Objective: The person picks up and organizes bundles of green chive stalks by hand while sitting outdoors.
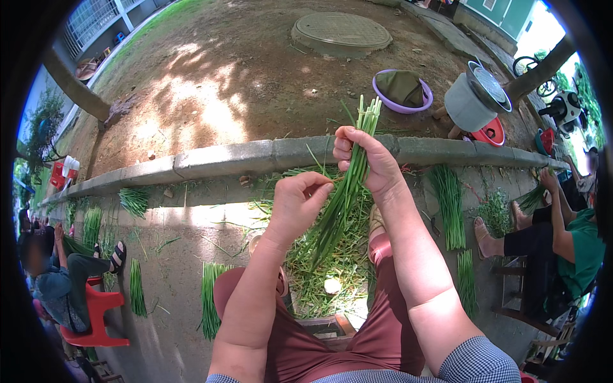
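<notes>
My right hand (pixel 377 163) is closed round a bunch of garlic chives (pixel 340 214), held tilted above my lap. The pale cut ends rise past my thumb and the green tips hang down to the lower left. My left hand (pixel 297 203) is closed in a pinch beside the bunch, at its left edge. What lies between its fingertips is too small to make out. Below both hands a thick litter of loose green and yellowed leaves (pixel 313 281) covers the ground between my knees.
Chive bundles lie on the pavement at my left (pixel 212 300) and right (pixel 449 207). A stone kerb (pixel 223 157) crosses ahead. Beyond it sit a purple basin (pixel 421 108) and a grey bucket (pixel 469 102). Seated people (pixel 51 287) handle chives on both sides.
</notes>
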Available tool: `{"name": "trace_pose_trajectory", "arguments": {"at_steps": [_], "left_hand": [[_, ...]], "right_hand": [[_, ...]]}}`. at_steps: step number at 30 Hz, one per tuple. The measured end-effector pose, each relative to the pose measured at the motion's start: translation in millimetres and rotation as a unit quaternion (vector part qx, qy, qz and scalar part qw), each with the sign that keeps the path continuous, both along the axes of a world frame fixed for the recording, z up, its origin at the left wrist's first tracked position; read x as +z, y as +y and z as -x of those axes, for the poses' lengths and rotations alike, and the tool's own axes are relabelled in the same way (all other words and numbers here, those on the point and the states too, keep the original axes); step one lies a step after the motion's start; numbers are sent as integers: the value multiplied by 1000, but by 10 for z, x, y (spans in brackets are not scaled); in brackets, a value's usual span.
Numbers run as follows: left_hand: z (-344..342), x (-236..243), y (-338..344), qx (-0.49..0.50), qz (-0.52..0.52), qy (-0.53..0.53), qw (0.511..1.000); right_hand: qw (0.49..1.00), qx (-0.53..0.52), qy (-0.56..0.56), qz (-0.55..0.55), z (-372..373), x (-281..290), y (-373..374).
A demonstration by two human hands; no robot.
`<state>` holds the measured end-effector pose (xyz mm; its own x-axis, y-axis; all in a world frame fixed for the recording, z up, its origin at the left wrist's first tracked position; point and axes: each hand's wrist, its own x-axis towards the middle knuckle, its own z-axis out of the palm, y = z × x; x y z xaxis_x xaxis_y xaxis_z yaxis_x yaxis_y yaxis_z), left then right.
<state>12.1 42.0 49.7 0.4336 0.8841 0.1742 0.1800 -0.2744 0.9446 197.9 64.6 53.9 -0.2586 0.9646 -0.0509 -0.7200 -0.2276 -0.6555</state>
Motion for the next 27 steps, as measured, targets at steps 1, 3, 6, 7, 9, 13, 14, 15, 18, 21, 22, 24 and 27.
{"name": "trace_pose_trajectory", "arguments": {"at_steps": [1, 3, 6, 7, 9, 13, 14, 15, 18, 21, 22, 24, 27], "left_hand": [[19, 13, 19, -4, 26, -17, 1000], [55, 15, 57, -19, 74, -56, 995], [110, 46, 81, -23, 151, -121, 981], [128, 63, 90, -27, 160, -136, 977], [177, 104, 108, -34, 177, -164, 970], [322, 166, 160, -44, 202, -273, 939], [366, 160, 185, -49, 186, -308, 932], [408, 175, 201, -41, 181, -325, 927], [557, 191, 262, -6, 157, -362, 919], [690, 211, 317, 44, 147, -429, 890], [747, 213, 343, 44, 156, -477, 864], [817, 225, 394, 43, 173, -569, 803], [837, 266, 403, 177, 122, -322, 922]], "right_hand": [[1000, 1, 4, 2, -7, 1, -2], [998, 15, 53, 3, -23, -46, 21], [994, -1, 103, 21, -9, -56, 31], [993, -14, 115, 30, -12, -56, 31], [991, -18, 129, 29, -25, -57, 34], [989, -26, 144, 18, -116, -75, 51], [989, -32, 143, 17, -154, -72, 57], [989, -38, 141, 15, -194, -68, 62], [988, -40, 151, 15, -228, -57, 57], [989, -55, 139, 15, -293, -51, 57], [989, -58, 138, 14, -316, -50, 57], [988, -64, 137, 11, -363, -47, 53], [987, -33, 155, -1, -439, -38, 21]]}}
